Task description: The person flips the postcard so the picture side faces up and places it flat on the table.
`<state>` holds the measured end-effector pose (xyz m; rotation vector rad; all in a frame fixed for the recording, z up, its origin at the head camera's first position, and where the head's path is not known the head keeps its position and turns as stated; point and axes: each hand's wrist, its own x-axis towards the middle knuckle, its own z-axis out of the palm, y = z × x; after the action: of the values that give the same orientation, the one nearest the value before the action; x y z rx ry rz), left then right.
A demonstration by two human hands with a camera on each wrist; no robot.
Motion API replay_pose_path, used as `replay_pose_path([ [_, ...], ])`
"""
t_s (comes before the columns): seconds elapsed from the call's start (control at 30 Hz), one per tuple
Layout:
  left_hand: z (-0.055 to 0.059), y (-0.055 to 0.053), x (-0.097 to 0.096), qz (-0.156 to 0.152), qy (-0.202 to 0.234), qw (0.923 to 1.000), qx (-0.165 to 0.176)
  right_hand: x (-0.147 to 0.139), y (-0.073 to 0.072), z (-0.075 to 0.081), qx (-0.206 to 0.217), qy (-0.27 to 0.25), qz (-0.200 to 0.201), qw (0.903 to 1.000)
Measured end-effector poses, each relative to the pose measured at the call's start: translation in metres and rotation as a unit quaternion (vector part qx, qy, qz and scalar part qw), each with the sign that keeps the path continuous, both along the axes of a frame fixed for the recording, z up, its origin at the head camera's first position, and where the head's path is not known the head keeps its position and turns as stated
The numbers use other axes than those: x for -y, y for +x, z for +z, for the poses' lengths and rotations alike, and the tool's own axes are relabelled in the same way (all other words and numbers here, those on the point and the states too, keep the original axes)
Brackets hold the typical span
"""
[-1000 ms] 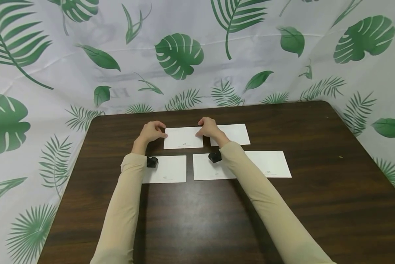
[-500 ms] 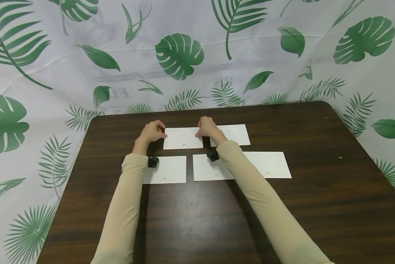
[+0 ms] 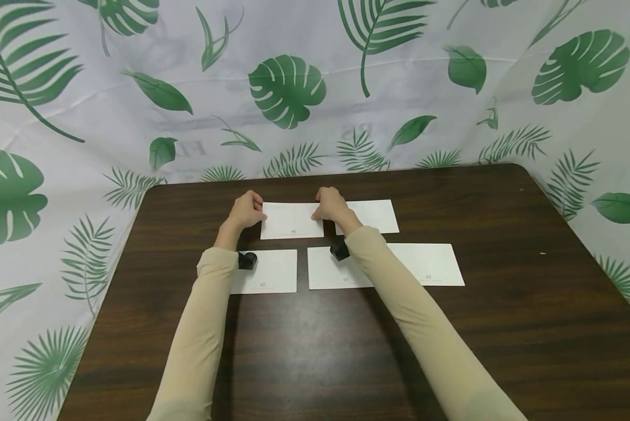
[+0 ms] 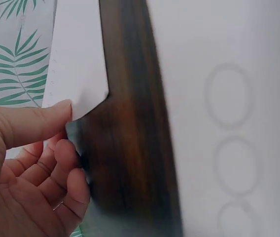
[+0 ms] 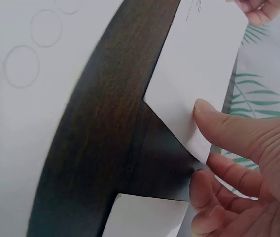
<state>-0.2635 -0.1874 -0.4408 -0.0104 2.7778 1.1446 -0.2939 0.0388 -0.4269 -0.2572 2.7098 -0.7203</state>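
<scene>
A white card [image 3: 292, 219], left in the far row, is pinched at its ends by the fingers of the left hand [image 3: 247, 210] and right hand [image 3: 331, 206]; another card [image 3: 376, 216] and nearer cards [image 3: 270, 272] lie ungripped on the tabletop [image 3: 304, 356]; the layout looks nearly done, this card unreleased.

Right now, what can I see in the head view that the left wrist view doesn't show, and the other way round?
Only the head view shows the right hand, the beige sleeves and the black wrist devices.

Only the left wrist view shows faint round outlines on a white surface near the camera.

Both share the left hand, the white card it pinches, the dark wood-grain table and the leaf-print cloth.
</scene>
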Motion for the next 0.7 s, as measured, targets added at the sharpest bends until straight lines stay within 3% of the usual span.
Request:
replay_pose_path([
  [0.13,-0.001,0.006,0.000,0.010,0.037,0.9993,-0.005,0.000,0.003,-0.001,0.006,0.013,-0.013,0.9998],
  [0.37,-0.005,0.012,0.005,0.011,0.057,0.9980,-0.026,-0.003,0.008,-0.002,0.008,0.006,-0.021,0.9997],
  [0.7,-0.006,0.018,0.012,-0.012,0.115,0.9917,-0.057,-0.017,0.010,-0.002,-0.007,-0.123,0.016,0.9922],
])
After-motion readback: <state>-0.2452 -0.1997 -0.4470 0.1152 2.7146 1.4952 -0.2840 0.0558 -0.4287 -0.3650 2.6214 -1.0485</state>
